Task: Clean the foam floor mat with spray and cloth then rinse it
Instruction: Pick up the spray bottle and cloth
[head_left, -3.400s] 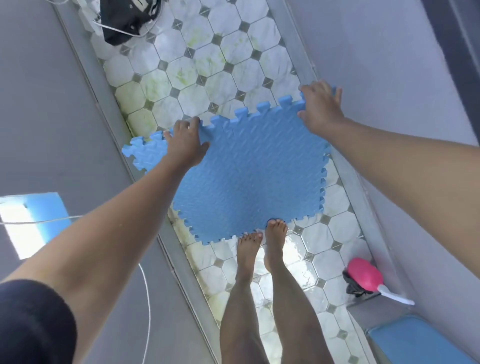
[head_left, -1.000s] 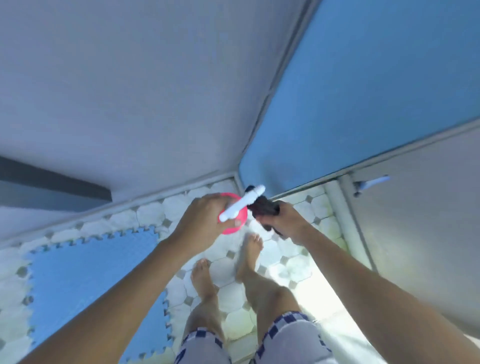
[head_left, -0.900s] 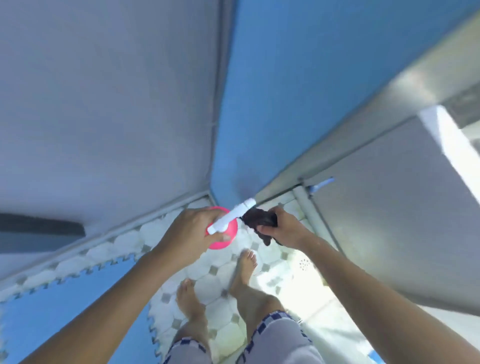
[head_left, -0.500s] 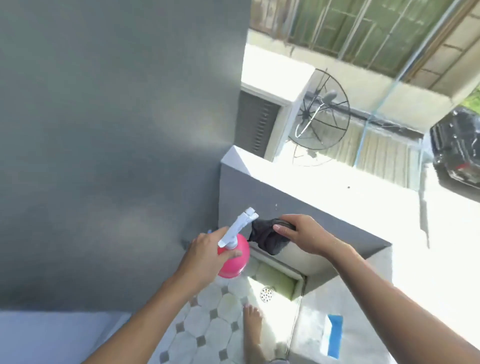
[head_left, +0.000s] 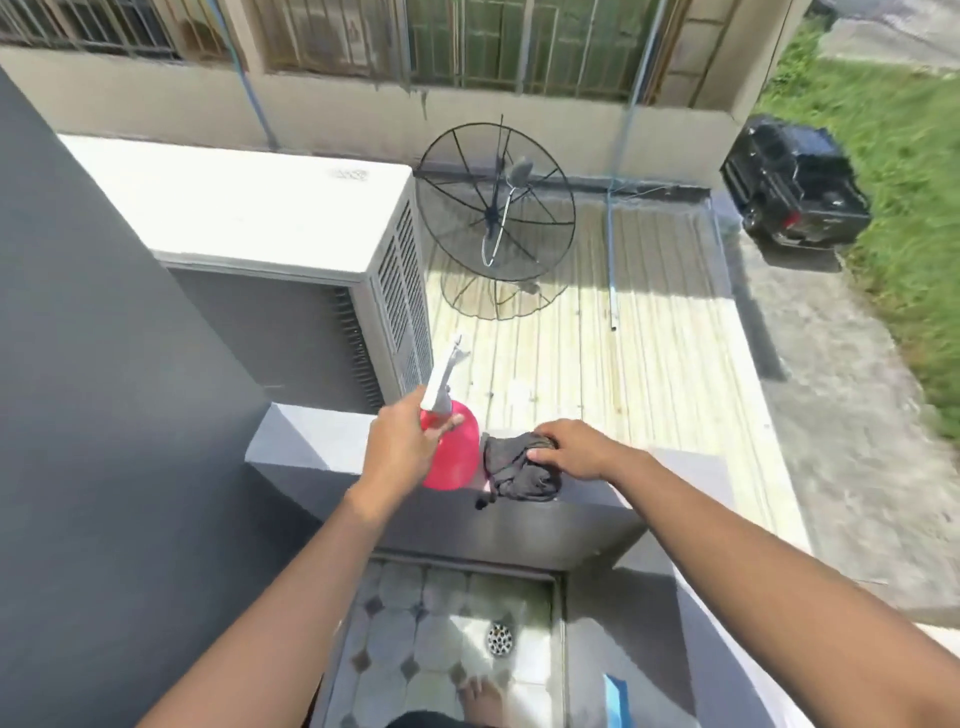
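My left hand (head_left: 397, 441) grips the neck of a pink spray bottle (head_left: 454, 452) with a white nozzle, holding it upright at the top of the grey balcony wall (head_left: 587, 519). My right hand (head_left: 574, 449) holds a dark crumpled cloth (head_left: 517, 470) that lies on top of that wall, right beside the bottle. The blue foam mat is out of view.
A tiled floor with a round drain (head_left: 500, 638) lies below, with my bare foot (head_left: 480, 701) on it. A dark grey wall (head_left: 104, 415) stands on the left. Beyond the balcony wall are an air-conditioner unit (head_left: 291, 249), a satellite dish (head_left: 496, 208) and a corrugated roof.
I turned away from the mat laid on the floor, picked up the bottle and cloth, and raised both to the top of the balcony wall. The view swung up and outward.
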